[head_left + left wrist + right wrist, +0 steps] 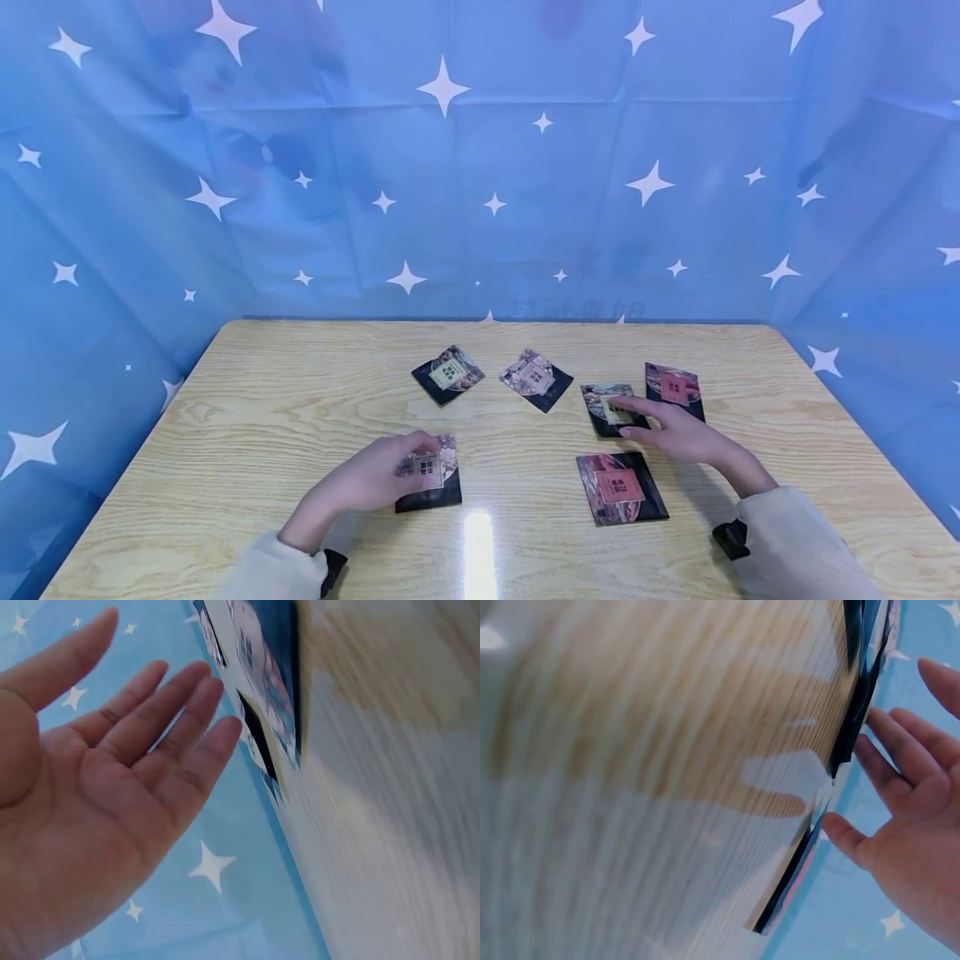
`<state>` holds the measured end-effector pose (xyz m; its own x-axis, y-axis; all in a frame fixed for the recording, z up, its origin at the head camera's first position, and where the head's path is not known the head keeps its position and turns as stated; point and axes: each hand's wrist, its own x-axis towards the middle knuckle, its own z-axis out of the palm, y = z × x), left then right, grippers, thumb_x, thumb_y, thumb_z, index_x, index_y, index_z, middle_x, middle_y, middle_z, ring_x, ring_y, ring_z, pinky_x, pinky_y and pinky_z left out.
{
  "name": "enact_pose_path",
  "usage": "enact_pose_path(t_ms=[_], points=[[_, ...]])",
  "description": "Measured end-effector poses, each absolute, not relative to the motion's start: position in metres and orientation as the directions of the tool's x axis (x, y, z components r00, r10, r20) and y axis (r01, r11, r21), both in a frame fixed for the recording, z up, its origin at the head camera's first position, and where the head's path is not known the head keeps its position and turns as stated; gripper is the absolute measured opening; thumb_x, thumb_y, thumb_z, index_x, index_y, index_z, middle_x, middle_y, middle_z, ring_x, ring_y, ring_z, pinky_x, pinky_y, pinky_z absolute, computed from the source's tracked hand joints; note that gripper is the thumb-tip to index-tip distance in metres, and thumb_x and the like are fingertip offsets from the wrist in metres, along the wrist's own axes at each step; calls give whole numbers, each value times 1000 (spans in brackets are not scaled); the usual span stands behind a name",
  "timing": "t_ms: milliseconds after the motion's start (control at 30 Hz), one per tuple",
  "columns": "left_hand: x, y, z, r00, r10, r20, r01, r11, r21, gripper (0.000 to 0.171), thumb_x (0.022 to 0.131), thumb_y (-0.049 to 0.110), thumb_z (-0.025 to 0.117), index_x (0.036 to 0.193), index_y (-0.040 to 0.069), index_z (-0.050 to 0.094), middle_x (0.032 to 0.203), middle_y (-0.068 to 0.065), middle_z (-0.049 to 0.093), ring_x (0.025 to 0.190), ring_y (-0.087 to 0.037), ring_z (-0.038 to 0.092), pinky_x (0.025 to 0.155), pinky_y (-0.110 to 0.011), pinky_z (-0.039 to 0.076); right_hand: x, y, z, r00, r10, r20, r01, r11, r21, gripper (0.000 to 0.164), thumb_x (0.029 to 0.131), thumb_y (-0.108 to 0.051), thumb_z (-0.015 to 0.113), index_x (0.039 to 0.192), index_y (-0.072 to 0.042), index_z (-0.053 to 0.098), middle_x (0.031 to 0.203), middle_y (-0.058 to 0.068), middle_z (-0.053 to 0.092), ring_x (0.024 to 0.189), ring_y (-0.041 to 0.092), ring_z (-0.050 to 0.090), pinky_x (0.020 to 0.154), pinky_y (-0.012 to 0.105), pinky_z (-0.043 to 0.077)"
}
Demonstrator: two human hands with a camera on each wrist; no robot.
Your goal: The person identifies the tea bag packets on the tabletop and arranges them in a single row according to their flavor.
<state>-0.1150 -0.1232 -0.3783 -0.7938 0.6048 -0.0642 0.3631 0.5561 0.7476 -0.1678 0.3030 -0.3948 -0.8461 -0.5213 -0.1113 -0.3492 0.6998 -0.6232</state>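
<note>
My left hand (382,471) hovers over a flat, dark square packet (438,493) with a pale pink label and blossom print. In the left wrist view its fingers (184,727) are extended, thumb spread wide, and nothing lies in the palm. On the other side, my right hand (675,429) reaches over a packet with a pale yellow label (600,408), its fingertips right at the label. The right wrist view shows these fingers (900,750) loosely straight, close to the packet's dark edge (847,742). That hand covers part of the packet.
A packet with a red label (626,492) lies nearest the right forearm, and another red-labelled one (675,387) sits behind the right hand. Farther back are a green-labelled packet (448,375) and a pink-labelled one (537,379). A starry blue cloth (480,167) hangs behind the wooden table (300,375).
</note>
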Motion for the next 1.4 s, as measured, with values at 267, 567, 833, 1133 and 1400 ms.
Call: enact_pose_path(t_ms=[267, 567, 833, 1133, 1400], points=[[-110, -114, -387, -817, 565, -117, 353, 650, 673, 38, 84, 19, 64, 118, 4, 54, 107, -11, 57, 86, -22, 51, 75, -39, 41, -168, 303, -396, -845, -522, -113, -349, 700, -623, 53, 94, -30, 52, 137, -1, 39, 136, 26, 37, 122, 45, 35, 88, 57, 37], [-113, -126, -384, -804, 579, -140, 343, 642, 686, 42, 85, 18, 65, 121, 1, 52, 78, 1, 52, 64, -10, 46, 59, -28, 39, -167, 303, -397, -847, -520, -108, -348, 697, -627, 53, 93, -29, 52, 137, 0, 39, 136, 26, 38, 123, 45, 34, 89, 58, 36], [-119, -160, -385, -823, 548, -149, 296, 638, 711, 34, 88, 19, 61, 117, 3, 55, 79, 0, 54, 59, -10, 42, 54, -28, 38, -168, 303, -397, -846, -523, -103, -353, 695, -626, 53, 94, -29, 52, 136, 0, 39, 135, 26, 38, 123, 45, 34, 89, 58, 36], [-114, -182, -384, -855, 511, -94, 286, 613, 736, 35, 90, 18, 58, 120, 3, 52, 120, -15, 55, 89, -23, 56, 68, -33, 45, -168, 304, -396, -842, -530, -101, -359, 690, -629, 53, 94, -29, 52, 137, -1, 39, 136, 26, 38, 123, 45, 34, 89, 57, 36], [-106, -174, -380, -887, 450, -108, 220, 615, 757, 41, 88, 21, 62, 121, 1, 50, 93, -8, 57, 68, -18, 46, 56, -29, 39, -169, 304, -397, -842, -530, -101, -357, 687, -633, 53, 94, -29, 52, 137, 0, 39, 136, 26, 38, 122, 46, 34, 89, 58, 36]])
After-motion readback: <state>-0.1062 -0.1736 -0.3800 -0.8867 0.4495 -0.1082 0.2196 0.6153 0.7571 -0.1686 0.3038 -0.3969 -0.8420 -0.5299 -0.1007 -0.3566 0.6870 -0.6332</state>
